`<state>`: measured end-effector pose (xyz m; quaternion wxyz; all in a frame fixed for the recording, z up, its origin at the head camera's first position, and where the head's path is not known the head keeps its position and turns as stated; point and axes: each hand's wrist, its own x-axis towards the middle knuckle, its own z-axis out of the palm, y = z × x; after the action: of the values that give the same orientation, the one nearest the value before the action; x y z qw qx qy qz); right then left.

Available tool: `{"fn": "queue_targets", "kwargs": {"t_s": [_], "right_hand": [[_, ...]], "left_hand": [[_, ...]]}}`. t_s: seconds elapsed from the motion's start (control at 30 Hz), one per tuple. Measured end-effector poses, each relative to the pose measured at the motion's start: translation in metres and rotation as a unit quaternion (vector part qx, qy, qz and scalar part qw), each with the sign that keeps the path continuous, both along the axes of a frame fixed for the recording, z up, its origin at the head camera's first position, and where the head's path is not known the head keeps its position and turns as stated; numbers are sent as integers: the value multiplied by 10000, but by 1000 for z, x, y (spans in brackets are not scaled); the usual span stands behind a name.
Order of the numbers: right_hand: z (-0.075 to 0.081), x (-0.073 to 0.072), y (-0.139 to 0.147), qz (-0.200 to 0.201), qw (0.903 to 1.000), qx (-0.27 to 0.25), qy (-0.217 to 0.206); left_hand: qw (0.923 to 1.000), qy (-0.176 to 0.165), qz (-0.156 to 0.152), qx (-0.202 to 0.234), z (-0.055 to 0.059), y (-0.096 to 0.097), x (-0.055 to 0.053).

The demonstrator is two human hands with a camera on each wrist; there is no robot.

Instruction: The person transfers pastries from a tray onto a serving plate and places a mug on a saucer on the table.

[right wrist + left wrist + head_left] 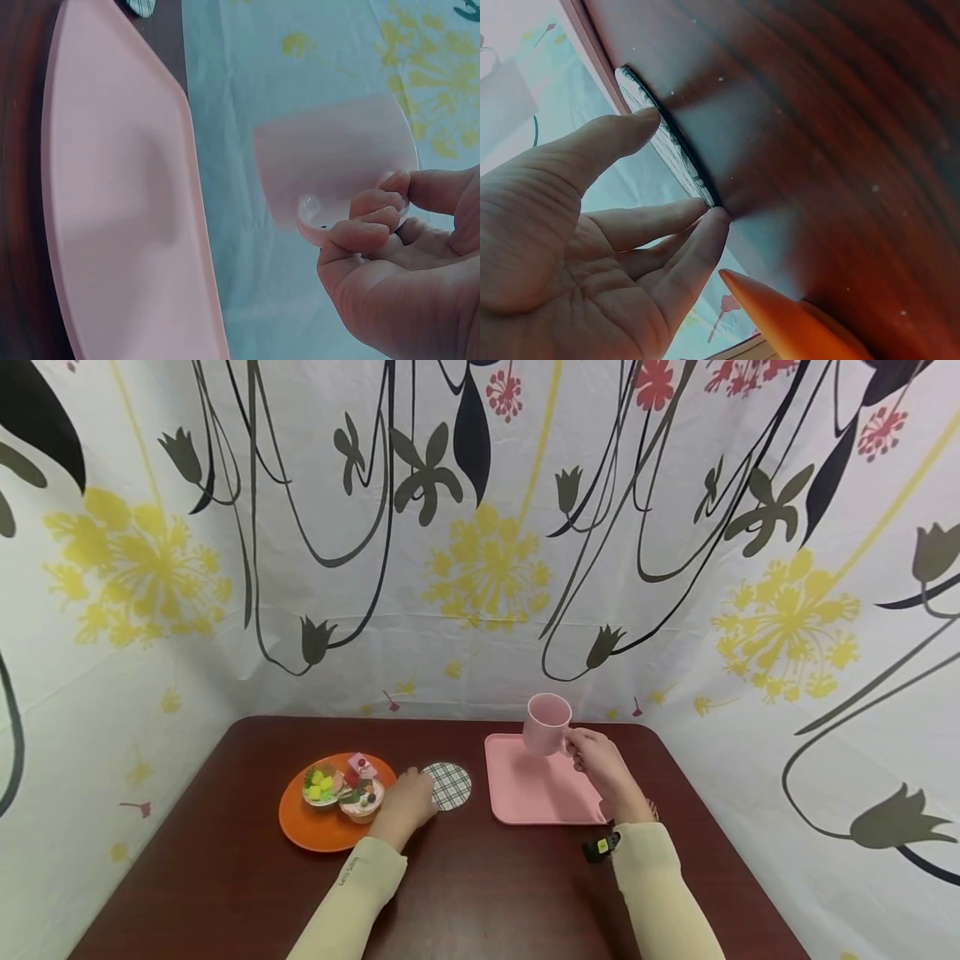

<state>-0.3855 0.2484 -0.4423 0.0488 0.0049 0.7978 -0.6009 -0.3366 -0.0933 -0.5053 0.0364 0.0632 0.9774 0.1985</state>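
Note:
My left hand [405,806] holds a round checked coaster [452,787] by its rim. In the left wrist view the thumb is on one side of the coaster [660,142] and the fingertips are on the other; whether it lies flat on the table or is slightly raised, I cannot tell. My right hand [600,764] grips a pink mug [543,731] by its handle. Upright, the mug hangs above a pink tray [517,802]. Seen from the right wrist, curled fingers go round the mug's [330,154] handle, with a gap between mug and tray [112,172].
An orange plate [296,822] stands left of my left hand, bearing a cupcake [363,806], a fruit-topped tart [318,789] and a pink cake piece [362,765]. Behind the dark wooden table [487,893] hangs a flower-patterned cloth [450,677]. A small black device [600,847] sits at my right wrist.

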Motion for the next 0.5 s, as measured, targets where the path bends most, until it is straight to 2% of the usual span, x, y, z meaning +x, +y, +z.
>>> {"fn": "queue_targets", "kwargs": {"t_s": [0.17, 0.27, 0.5], "right_hand": [[2, 7, -14, 98, 9999, 4, 87], [-1, 8, -20, 349, 9992, -108, 142], [-10, 9, -37, 598, 9981, -141, 77]], "left_hand": [[10000, 1, -19, -48, 1, 0, -2], [10000, -25, -49, -76, 1, -1, -2], [9999, -92, -86, -104, 0, -2, -1]]}}
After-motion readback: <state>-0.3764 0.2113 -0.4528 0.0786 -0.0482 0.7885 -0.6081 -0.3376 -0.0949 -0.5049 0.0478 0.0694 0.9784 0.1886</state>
